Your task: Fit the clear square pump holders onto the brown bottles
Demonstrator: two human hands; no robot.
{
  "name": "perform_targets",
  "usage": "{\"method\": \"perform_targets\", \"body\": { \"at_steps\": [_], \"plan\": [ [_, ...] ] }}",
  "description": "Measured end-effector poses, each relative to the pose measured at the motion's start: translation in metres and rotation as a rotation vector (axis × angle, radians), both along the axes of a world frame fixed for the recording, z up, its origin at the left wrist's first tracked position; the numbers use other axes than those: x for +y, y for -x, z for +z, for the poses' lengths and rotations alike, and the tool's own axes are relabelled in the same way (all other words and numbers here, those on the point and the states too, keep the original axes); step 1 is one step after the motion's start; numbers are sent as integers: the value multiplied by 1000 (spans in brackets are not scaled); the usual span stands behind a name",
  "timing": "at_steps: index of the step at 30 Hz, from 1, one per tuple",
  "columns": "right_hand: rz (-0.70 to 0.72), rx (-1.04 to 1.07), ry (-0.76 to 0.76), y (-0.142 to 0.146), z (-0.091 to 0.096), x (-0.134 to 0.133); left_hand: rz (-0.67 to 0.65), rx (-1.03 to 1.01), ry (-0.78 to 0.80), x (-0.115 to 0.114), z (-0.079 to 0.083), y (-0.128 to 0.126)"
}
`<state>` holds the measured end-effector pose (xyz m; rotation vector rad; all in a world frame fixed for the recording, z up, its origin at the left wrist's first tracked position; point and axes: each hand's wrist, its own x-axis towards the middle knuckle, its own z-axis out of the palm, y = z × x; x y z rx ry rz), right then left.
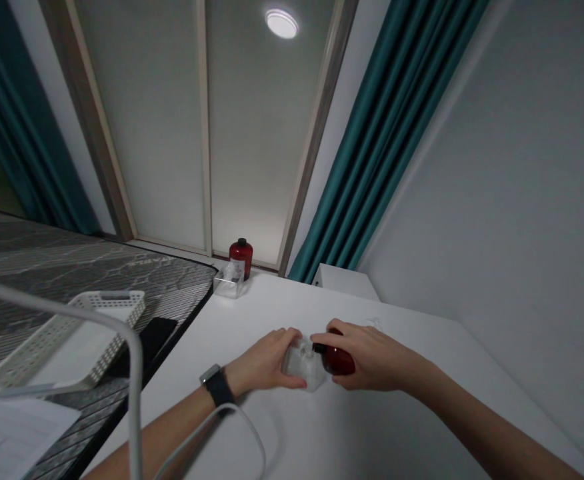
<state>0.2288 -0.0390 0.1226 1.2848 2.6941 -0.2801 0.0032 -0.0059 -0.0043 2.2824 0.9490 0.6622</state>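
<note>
Your left hand [262, 360] and right hand [367, 357] meet near the middle of the white surface [412, 333]. Your left fingers [287, 340] are wrapped around a clear plastic box [312, 377], and your right fingers [337, 340] are clenched over a dark red bottle [341, 361]. The bottle is tilted, with its black cap [318, 347] pointing into the box; you cannot tell whether they touch.

The bottle's smooth, glossy body looks easy to lose, so a looser right-hand grip could let it drop and roll. Pressing the cap hard against the box could skid the box or crack its thin walls. The white cable [232, 427] beside your left forearm could snag if that arm swings back.

A second red bottle [241, 257] and a second clear box [229, 285] stand together near the far edge, and a white plastic basket [107, 301] lies on the mattress [72, 267] to the left.
</note>
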Motion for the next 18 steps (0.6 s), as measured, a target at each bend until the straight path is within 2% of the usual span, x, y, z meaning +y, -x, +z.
{"method": "perform_targets", "body": {
  "at_steps": [18],
  "plan": [
    [15, 1, -11, -1, -1, 1, -3, 4, -23, 1, -2, 0]
  ]
}}
